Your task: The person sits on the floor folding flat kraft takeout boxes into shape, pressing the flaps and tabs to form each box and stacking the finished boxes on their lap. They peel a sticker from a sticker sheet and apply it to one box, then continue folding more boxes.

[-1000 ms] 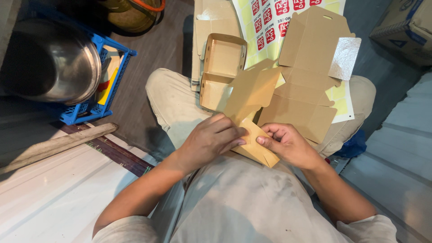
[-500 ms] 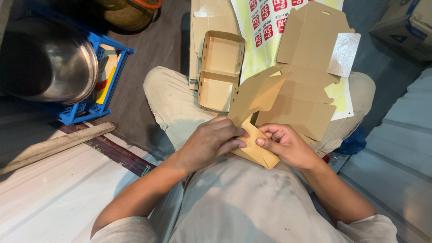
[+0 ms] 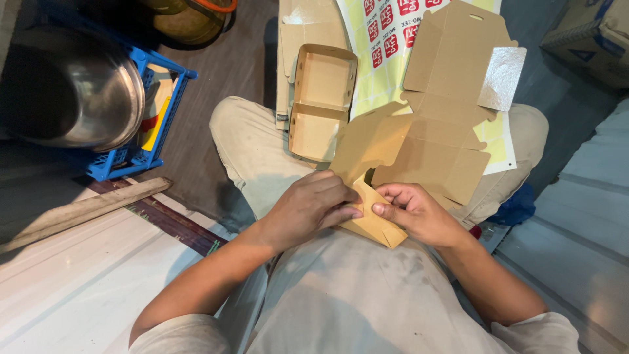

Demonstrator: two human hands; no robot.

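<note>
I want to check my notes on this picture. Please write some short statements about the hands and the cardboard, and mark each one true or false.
1. Both hands hold a brown cardboard piece. True.
2. The left hand rests on the metal pot. False: it is on the cardboard; the metal pot stands apart in a blue crate.
3. An open folded box lies beyond the knees. True.
4. The right hand holds a sticker sheet. False: the sticker sheet lies under flat cardboard.
</note>
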